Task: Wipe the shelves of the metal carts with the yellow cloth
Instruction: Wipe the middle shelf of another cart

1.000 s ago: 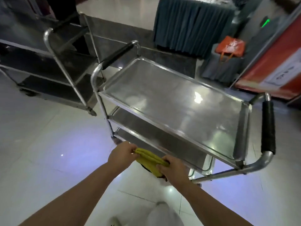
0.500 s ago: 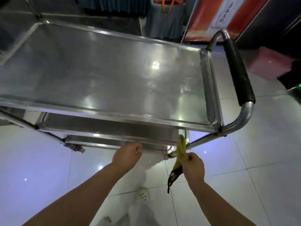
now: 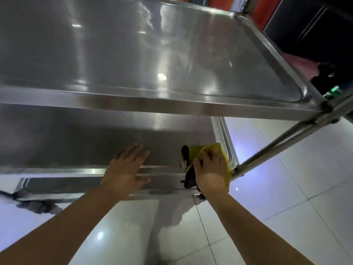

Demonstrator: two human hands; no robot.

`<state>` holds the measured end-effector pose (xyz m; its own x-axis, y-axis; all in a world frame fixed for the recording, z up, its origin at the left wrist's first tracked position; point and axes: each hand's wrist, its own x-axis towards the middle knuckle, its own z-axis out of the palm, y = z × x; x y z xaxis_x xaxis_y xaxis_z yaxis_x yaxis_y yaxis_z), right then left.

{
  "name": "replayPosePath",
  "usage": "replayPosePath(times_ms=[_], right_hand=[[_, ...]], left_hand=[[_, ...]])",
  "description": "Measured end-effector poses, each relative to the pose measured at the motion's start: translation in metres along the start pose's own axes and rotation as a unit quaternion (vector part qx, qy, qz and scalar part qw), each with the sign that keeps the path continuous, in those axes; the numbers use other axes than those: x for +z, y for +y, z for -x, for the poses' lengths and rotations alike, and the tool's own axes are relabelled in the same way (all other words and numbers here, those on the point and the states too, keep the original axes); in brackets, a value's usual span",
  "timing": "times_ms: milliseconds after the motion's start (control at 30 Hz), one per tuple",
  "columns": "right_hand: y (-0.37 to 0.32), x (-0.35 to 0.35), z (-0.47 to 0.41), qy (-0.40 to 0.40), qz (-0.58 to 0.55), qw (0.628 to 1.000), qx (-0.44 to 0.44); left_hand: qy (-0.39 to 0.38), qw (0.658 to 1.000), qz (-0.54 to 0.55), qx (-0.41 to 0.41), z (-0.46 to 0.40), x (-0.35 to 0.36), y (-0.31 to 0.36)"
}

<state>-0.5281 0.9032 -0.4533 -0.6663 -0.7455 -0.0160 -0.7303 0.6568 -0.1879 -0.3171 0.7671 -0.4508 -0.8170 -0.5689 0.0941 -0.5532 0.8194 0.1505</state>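
Note:
A steel cart fills the view, its top shelf point(image 3: 133, 54) above and its middle shelf point(image 3: 76, 142) below it. The yellow cloth point(image 3: 212, 150), dark on its left edge, lies flat at the near right corner of the middle shelf. My right hand point(image 3: 210, 169) presses flat on the cloth with fingers spread. My left hand point(image 3: 126, 169) rests flat over the middle shelf's front rim, fingers straight, holding nothing. A strip of the bottom shelf point(image 3: 76, 185) shows beneath.
The cart's slanted frame tube point(image 3: 286, 142) runs up to the right past the cloth. White floor tiles point(image 3: 277, 197) lie around and under my arms. Dark and orange furniture point(image 3: 305, 25) stands behind the cart at the top right.
My head dropped closer to the cart. My right hand carried the hanging cloth onto the middle shelf and spread it flat. My left hand opened onto the shelf's front rim.

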Motion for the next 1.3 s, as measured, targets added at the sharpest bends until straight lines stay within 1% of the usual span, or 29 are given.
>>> replayPosePath(times_ms=[67,100,167,333,467,533,567,633,667,700,733,800,833,967,1067,1200,1267,1300], right_hand=[[-0.001,0.012,0.004,-0.015,0.031,0.999,0.005],[0.000,0.015,0.003,-0.017,0.044,0.999,0.002],[0.005,0.019,-0.004,-0.046,0.077,0.996,-0.011],[0.024,0.015,-0.047,-0.105,0.067,0.992,0.000],[0.036,0.016,-0.091,-0.095,0.063,0.993,-0.017],[0.042,0.016,-0.115,-0.093,0.055,0.994,-0.021],[0.045,0.016,-0.127,-0.095,0.052,0.994,-0.024],[0.048,0.018,-0.153,-0.085,0.051,0.995,-0.033],[0.048,0.021,-0.167,-0.066,0.059,0.995,-0.041],[0.049,0.023,-0.180,-0.039,0.069,0.995,-0.053],[0.048,0.025,-0.194,-0.015,0.075,0.995,-0.068],[0.045,0.026,-0.220,0.001,0.064,0.994,-0.091],[0.043,0.026,-0.233,-0.002,0.056,0.994,-0.095],[0.030,0.024,-0.276,-0.011,0.051,0.995,-0.081],[0.023,0.025,-0.291,-0.008,0.053,0.994,-0.090],[0.019,0.026,-0.283,-0.011,0.062,0.993,-0.104],[0.016,0.027,-0.269,-0.017,0.084,0.989,-0.121],[0.015,0.028,-0.260,-0.020,0.090,0.987,-0.130]], left_hand=[[-0.011,0.997,-0.057,0.053,-0.010,0.009,-0.015],[-0.018,0.994,-0.082,0.066,-0.015,0.012,-0.022],[-0.015,0.990,-0.112,0.085,-0.021,0.020,-0.032],[0.005,0.989,-0.125,0.074,-0.024,0.041,-0.038],[0.019,0.990,-0.126,0.057,-0.040,0.047,-0.030],[0.004,0.992,-0.116,0.058,-0.051,0.052,-0.027],[0.032,0.992,-0.098,0.075,-0.058,0.055,-0.026],[0.000,0.993,-0.080,0.085,-0.065,0.059,-0.025],[0.012,0.993,-0.077,0.083,-0.070,0.061,-0.026],[0.049,0.990,-0.091,0.092,-0.076,0.065,-0.026],[0.066,0.990,-0.097,0.073,-0.080,0.065,-0.024],[0.055,0.992,-0.093,0.072,-0.086,0.066,-0.025],[0.036,0.992,-0.095,0.068,-0.088,0.067,-0.027],[0.022,0.991,-0.119,0.058,-0.094,0.070,-0.030],[0.026,0.990,-0.123,0.062,-0.098,0.075,-0.033],[0.020,0.989,-0.136,0.050,-0.102,0.071,-0.033],[-0.011,0.992,-0.121,0.043,-0.102,0.066,-0.030],[-0.010,0.993,-0.112,0.046,-0.101,0.065,-0.029]])
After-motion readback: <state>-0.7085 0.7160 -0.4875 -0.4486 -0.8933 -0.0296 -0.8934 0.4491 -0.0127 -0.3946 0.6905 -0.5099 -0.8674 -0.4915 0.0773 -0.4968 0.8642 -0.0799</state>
